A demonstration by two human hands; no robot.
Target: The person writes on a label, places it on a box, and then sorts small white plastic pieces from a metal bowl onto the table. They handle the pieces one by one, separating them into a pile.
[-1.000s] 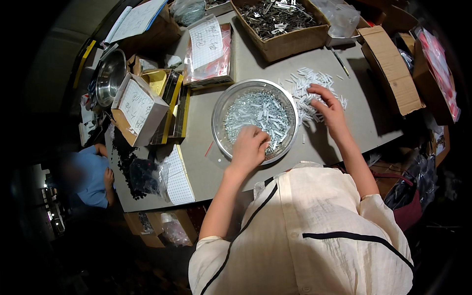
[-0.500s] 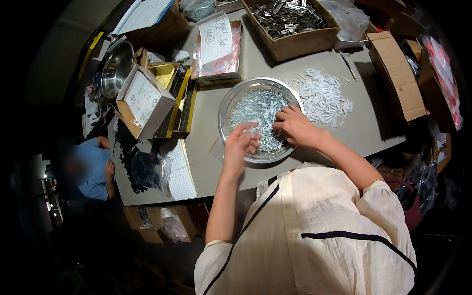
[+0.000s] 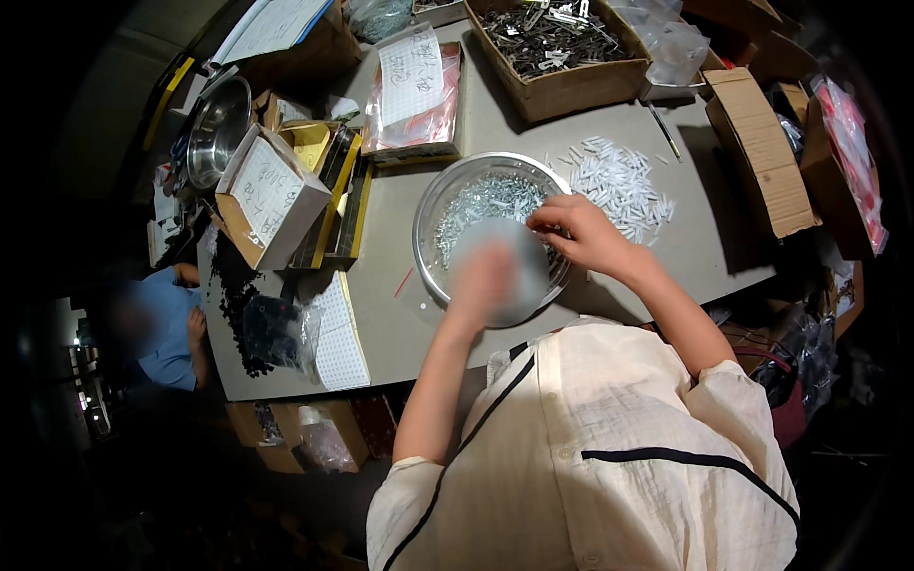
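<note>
A round metal bowl [image 3: 427, 205] in front of me holds a heap of small shiny silvery metal pieces [image 3: 481, 202]. Over its right side, my right hand [image 3: 588, 233] has its fingers bent and pinched together at the heap; what they hold, if anything, is too small to make out. At the bowl's near side is my left hand [image 3: 487, 281], its fingers lost in a round blurred patch that also covers part of the bowl. Beyond the right hand lies a loose pile of small white slender pieces [image 3: 624, 188] on the grey table [image 3: 390, 252].
A cardboard box of dark metal clips [image 3: 562, 57] stands at the back. Left of it is a paper-topped box [image 3: 414, 105], then a tilted white box [image 3: 276, 200] and another metal bowl [image 3: 219, 133]. Black bits [image 3: 238, 314] lie front left. A person in blue [image 3: 167, 328] is beyond.
My left hand has moved down toward the bowl's near side and is now blurred. The right hand stays at the bowl's right side, shifted slightly. The whole view has slid a little leftward.
</note>
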